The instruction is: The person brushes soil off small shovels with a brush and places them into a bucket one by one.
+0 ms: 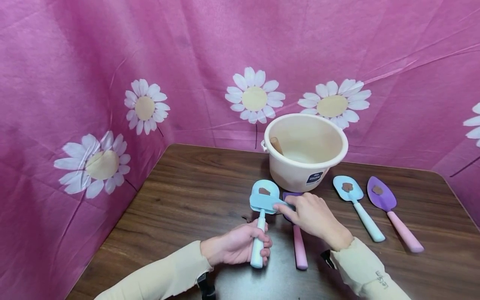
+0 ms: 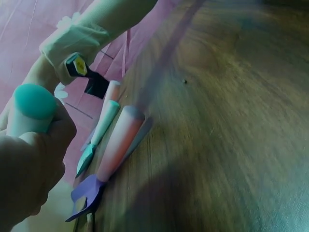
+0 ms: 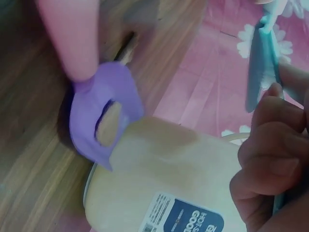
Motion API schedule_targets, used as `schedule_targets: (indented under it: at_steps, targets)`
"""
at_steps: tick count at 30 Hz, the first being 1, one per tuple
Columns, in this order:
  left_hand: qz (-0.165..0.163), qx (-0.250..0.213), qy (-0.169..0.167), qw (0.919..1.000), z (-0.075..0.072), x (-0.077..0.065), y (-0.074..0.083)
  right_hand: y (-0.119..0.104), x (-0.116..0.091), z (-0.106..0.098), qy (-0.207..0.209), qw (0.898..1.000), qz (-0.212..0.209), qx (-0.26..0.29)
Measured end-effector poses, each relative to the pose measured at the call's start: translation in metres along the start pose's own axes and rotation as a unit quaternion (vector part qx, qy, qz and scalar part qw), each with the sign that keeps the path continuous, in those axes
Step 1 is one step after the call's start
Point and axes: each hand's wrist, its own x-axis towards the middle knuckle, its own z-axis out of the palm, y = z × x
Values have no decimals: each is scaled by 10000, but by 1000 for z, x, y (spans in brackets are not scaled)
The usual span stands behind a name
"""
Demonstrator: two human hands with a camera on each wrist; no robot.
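Note:
My left hand (image 1: pixel 245 243) grips the pale handle (image 1: pixel 257 248) of a small light blue shovel, its blade (image 1: pixel 270 186) raised in front of the bucket. A brown patch (image 1: pixel 264 191) shows on that blade. With its fingertips, my right hand (image 1: pixel 313 214) pinches a flat light blue piece (image 1: pixel 267 203) that lies across the blade; its exact kind I cannot tell. In the left wrist view, the handle's round end (image 2: pixel 35 102) sticks out of the fist. Partly under my right hand, a purple shovel with a pink handle (image 1: pixel 299 248) lies against the bucket.
A cream bucket (image 1: pixel 288 173) stands at the back of the wooden table (image 1: pixel 187 187), with a brown stick-like piece (image 1: pixel 276 145) inside. Right of it lie a light blue shovel (image 1: pixel 361 212) and a purple one (image 1: pixel 399 225), each with a brown patch. Pink flowered cloth (image 1: pixel 195 83) hangs behind.

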Motion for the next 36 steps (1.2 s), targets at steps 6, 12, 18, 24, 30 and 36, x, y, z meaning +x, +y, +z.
schedule_targets:
  at_steps: [6,12,18,24,30,36]
  targets:
    - [-34,-106,-103,9999,4,-1,-3,7,1,1,229,9996,54,-137]
    - [26,-151,-6,9999,5,-2,-3,11,3,4,538,9983,41,-222]
    - [46,-252,91,9996,7,-3,0,11,4,8,909,9955,-21,-247]
    - [-20,-419,-108,9991,11,-2,0,14,-2,13,1186,9927,36,-221]
    - [-94,-633,-272,9976,10,-3,4,14,-4,15,1309,9913,88,-67]
    - [-28,-622,-384,9973,9,-6,7,13,1,12,1323,9909,136,215]
